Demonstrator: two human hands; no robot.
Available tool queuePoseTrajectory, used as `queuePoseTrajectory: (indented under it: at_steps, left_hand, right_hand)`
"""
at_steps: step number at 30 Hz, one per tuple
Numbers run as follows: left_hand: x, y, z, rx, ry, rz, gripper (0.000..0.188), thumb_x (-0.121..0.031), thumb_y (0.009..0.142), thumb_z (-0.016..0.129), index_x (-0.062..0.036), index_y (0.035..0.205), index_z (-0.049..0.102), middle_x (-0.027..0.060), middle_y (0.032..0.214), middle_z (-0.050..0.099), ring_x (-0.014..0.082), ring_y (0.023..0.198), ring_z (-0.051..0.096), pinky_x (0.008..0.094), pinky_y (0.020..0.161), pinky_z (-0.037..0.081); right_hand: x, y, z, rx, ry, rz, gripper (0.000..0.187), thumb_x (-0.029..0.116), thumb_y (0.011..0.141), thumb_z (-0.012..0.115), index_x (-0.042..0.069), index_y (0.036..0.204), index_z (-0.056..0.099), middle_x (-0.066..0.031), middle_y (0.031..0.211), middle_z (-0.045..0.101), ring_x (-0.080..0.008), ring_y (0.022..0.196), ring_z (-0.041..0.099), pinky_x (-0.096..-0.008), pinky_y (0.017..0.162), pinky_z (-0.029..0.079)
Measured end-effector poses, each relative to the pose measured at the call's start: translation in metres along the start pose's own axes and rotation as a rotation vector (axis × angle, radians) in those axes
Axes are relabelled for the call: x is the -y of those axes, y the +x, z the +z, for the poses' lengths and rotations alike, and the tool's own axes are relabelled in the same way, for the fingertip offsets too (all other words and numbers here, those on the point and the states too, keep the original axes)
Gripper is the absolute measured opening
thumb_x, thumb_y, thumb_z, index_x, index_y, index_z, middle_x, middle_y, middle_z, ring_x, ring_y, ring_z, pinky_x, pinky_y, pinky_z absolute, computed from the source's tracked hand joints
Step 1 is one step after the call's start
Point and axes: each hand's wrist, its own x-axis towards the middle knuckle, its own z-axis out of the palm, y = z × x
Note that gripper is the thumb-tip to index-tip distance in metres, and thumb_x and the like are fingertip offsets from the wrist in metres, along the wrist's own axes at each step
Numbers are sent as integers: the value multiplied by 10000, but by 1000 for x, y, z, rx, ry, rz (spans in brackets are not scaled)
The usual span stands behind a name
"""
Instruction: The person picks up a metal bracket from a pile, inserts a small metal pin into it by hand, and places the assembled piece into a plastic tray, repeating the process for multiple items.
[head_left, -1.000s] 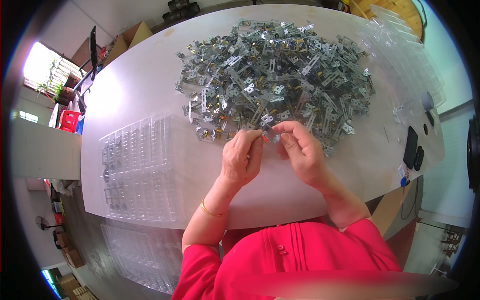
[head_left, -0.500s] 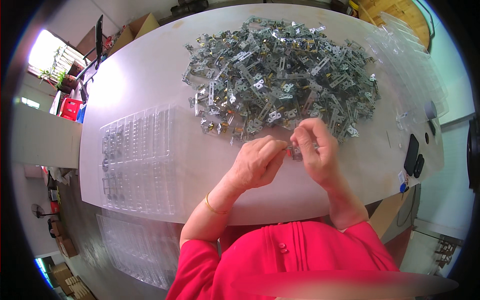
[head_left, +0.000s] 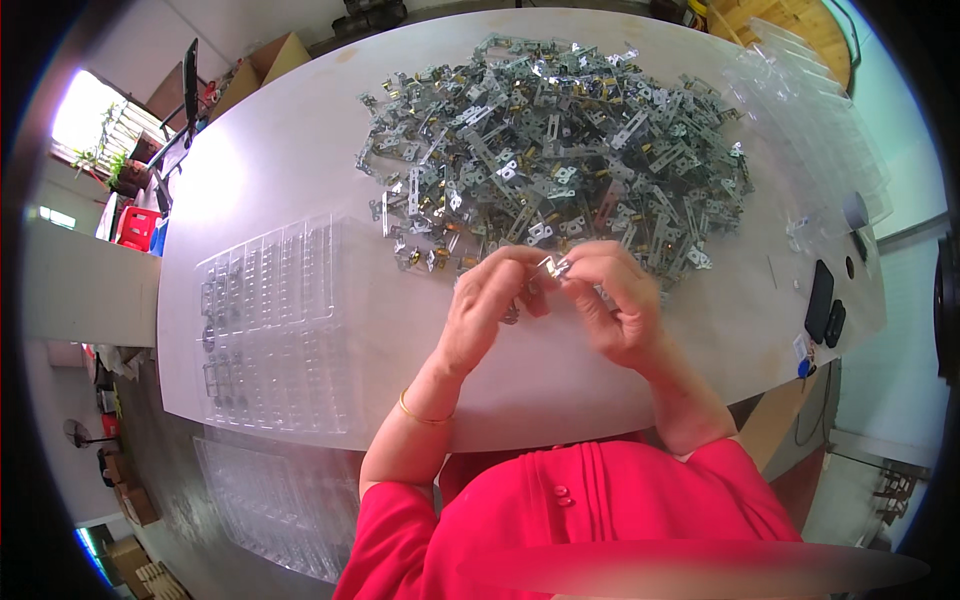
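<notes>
Just in front of a big heap of metal brackets (head_left: 560,150), my two hands meet over the table. Between the fingertips is a small, shiny metal bracket (head_left: 557,268). My right hand (head_left: 622,308) pinches it between thumb and fingers. My left hand (head_left: 482,308) has its fingers curled round the bracket's other side. Another bit of metal (head_left: 511,315) shows under the left fingers; its shape is mostly hidden. The heap holds many flat grey plates with holes and some brass-coloured parts.
Clear plastic compartment trays (head_left: 285,330) lie on the left, with dark parts in their leftmost cells. More clear trays (head_left: 815,130) are stacked at the far right. A black phone-like object (head_left: 819,300) lies near the right edge. Below the table's left are further trays (head_left: 265,500).
Both hands have risen slightly toward the heap, and the left has turned. The shiny bracket now shows between the fingertips; an orange-red bit seen before is out of sight.
</notes>
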Motion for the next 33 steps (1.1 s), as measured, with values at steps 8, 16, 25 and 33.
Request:
queuePoseTrajectory:
  at_steps: [8,16,25,33]
  left_hand:
    - [6,5,-1,61,-303,156,537,-240,1016,549,46,1457,438,232,1429,537,343,1274,571,475,1062,463]
    - [9,3,-4,24,-290,239,419,-244,1064,542,7,1398,551,138,1424,573,199,1292,546,370,1102,428]
    - [3,0,1,-113,-97,125,264,-235,1085,495,-16,1014,624,29,888,666,112,852,601,285,803,490]
    - [-3,-5,9,-113,296,89,163,-141,1011,490,-25,946,584,23,808,563,91,720,498,263,635,425]
  right_hand:
    - [-2,-4,2,-305,581,410,94,79,1042,563,10,1079,615,-42,1057,644,-103,917,632,-268,829,529]
    - [2,-11,12,-164,656,497,100,111,1039,583,23,1072,616,-38,1054,643,-107,899,640,-262,820,524]
    - [17,-11,13,-98,302,449,53,47,973,664,29,1000,621,-34,818,626,-51,676,564,-221,589,453]
    - [22,-9,16,1,119,285,105,45,935,706,38,1009,632,-62,754,646,-109,594,578,-270,541,464]
